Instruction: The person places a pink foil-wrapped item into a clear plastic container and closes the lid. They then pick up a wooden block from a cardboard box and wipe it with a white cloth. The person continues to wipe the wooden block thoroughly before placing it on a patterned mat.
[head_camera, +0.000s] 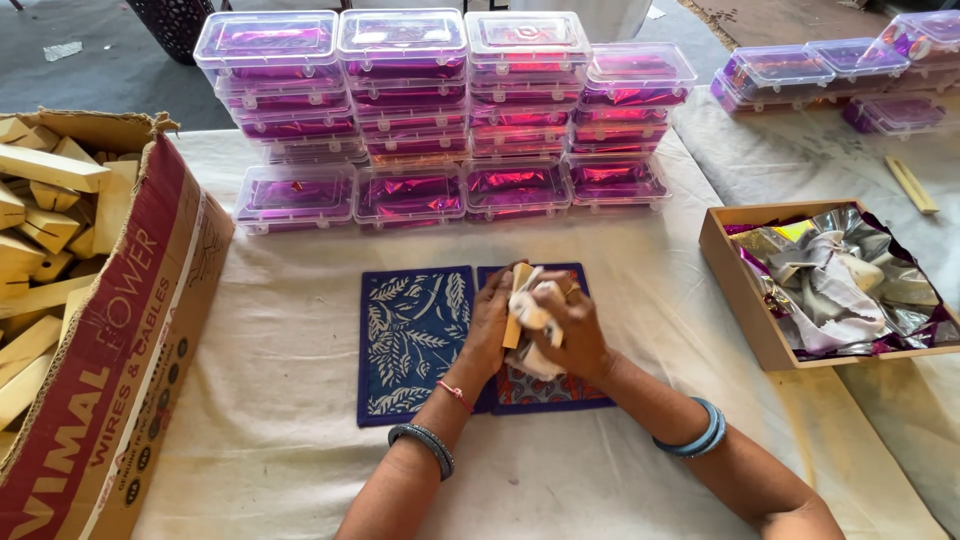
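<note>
Right at the centre of the frame, we see the fingers of the right hand (567, 322) closed around a crumpled white cloth (536, 316), pressing it against a small pale wooden block (517, 305). The left hand (489, 325) has its fingers curled around the block from the left side, gripping it upright. Both hands hover just above two blue printed boards (415, 340) lying side by side on the white tablecloth (280, 400); the right board is mostly hidden beneath the hands. The left wrist carries a thin pink thread and a dark bangle, the right wrist a blue bangle.

Moving outward, we find stacks of clear plastic boxes (430, 110) holding shiny purple foil along the upper middle of the frame, with more of them at the upper right. At the right edge sits a shallow wooden tray (735, 280) full of crumpled silver and purple foil. At the left edge stands an open cardboard carton (130, 340) filled with pale wooden blocks.
</note>
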